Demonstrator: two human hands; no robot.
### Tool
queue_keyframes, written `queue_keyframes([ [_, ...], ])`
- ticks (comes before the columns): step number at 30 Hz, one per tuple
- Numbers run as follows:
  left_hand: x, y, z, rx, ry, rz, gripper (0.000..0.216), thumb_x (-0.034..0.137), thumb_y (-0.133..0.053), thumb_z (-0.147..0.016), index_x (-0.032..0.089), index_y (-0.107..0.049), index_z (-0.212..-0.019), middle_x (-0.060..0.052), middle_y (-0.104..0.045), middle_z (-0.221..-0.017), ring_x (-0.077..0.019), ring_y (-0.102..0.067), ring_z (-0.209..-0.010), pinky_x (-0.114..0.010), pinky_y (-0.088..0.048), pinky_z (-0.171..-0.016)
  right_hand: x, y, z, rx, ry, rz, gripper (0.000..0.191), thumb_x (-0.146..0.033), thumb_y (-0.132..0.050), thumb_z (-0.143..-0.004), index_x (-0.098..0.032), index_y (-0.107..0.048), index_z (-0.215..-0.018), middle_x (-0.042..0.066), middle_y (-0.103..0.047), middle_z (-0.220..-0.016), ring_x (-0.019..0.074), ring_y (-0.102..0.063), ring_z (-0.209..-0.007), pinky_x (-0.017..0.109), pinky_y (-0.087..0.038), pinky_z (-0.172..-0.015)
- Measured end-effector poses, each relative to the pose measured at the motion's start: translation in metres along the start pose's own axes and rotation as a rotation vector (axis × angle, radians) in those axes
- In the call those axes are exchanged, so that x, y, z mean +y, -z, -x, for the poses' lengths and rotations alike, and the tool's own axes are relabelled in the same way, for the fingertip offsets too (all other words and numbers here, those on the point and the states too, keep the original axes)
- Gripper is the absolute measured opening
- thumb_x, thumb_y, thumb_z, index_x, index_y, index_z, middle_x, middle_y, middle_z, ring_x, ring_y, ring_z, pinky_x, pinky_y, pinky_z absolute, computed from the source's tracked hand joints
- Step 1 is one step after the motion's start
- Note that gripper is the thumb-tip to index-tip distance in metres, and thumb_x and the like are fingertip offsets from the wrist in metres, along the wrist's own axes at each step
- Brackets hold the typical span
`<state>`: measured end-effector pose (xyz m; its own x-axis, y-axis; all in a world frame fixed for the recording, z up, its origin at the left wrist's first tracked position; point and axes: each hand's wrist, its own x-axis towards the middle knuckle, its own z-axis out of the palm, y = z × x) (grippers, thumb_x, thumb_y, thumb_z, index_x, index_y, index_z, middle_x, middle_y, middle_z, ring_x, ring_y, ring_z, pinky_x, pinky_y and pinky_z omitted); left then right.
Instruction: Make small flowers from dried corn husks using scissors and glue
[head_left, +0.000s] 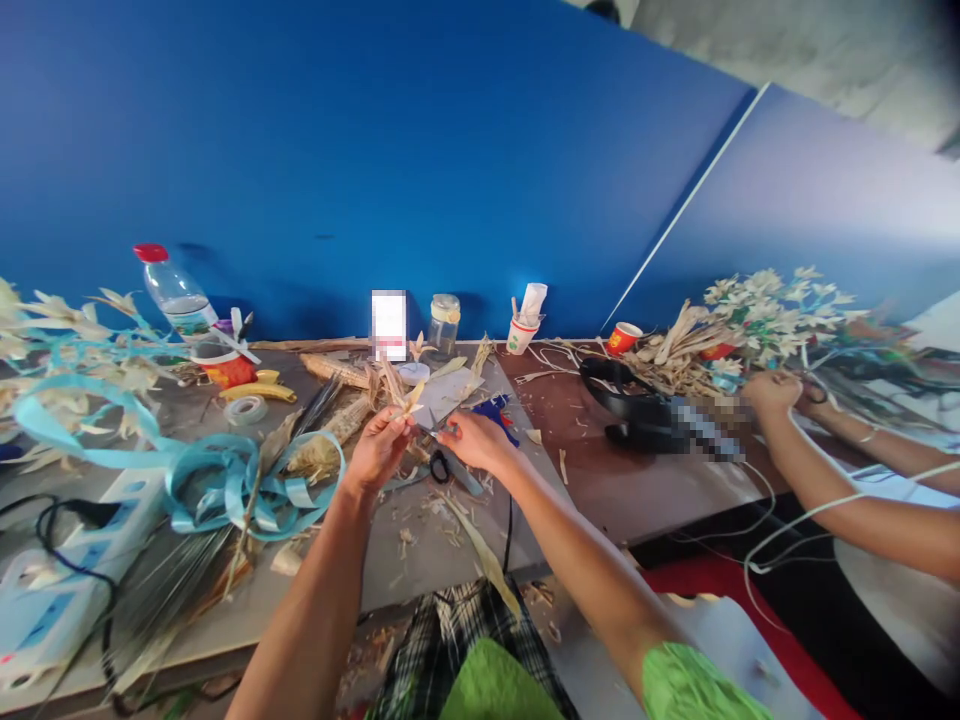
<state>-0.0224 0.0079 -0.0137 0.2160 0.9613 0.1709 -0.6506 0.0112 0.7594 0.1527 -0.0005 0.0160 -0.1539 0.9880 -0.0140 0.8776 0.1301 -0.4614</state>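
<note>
The left hand (382, 442) pinches a dried husk strip (406, 402) above the desk (420, 560). Its long axis is tilted, tip pointing to 1 o'clock. The right hand (477, 442), at 3 o'clock of it, has its fingers curled shut by the strip's lower end; what they grip I cannot tell. Scissors (441, 467) lie at 6 o'clock. Towards 1 o'clock a paper cup (519, 338) holds white rolled pieces, and at 12 o'clock stands a glass jar (444, 322).

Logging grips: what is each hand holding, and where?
Left hand pinches a pale husk flower by its base; what the right hand holds is too small to tell.
</note>
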Motion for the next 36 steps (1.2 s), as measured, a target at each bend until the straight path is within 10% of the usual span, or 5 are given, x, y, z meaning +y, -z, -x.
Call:
queue_keyframes([
  [6, -0.002, 0.002, 0.0, -0.079, -0.018, 0.064, 0.014, 0.025, -0.07, -0.069, 0.017, -0.059, -0.065, 0.003, -0.052, -0.059, -0.0083, -0.049, -0.06, -0.024, -0.042, -0.066, -0.013, -0.015, 0.015, -0.05, -0.046, 0.399, 0.047, -0.053, -0.052, -0.077, -0.015, -0.062, -0.102, 0.02, -0.065, -0.103, 0.0318, -0.062, -0.095, 0.036, -0.045, -0.072],
  [24, -0.003, 0.005, 0.001, -0.054, 0.038, 0.107, 0.02, 0.026, -0.074, -0.064, 0.016, -0.058, -0.069, 0.004, -0.056, -0.061, -0.0066, -0.047, -0.055, -0.024, -0.04, -0.064, -0.012, -0.002, 0.022, -0.117, -0.088, 0.397, 0.031, -0.028, -0.052, -0.077, -0.018, -0.062, -0.105, 0.012, -0.068, -0.104, 0.0238, -0.063, -0.099, 0.03, -0.045, -0.078],
  [36, -0.002, 0.006, 0.002, -0.11, 0.077, -0.015, 0.019, 0.028, -0.076, -0.063, 0.013, -0.063, -0.067, 0.0, -0.057, -0.062, -0.0085, -0.048, -0.06, -0.024, -0.038, -0.065, 0.018, 0.061, 0.039, -0.15, 0.093, -0.913, 0.05, -0.047, -0.056, -0.078, -0.012, -0.056, -0.115, -0.001, -0.052, -0.063, 0.0095, -0.046, -0.056, 0.022, -0.031, -0.051],
])
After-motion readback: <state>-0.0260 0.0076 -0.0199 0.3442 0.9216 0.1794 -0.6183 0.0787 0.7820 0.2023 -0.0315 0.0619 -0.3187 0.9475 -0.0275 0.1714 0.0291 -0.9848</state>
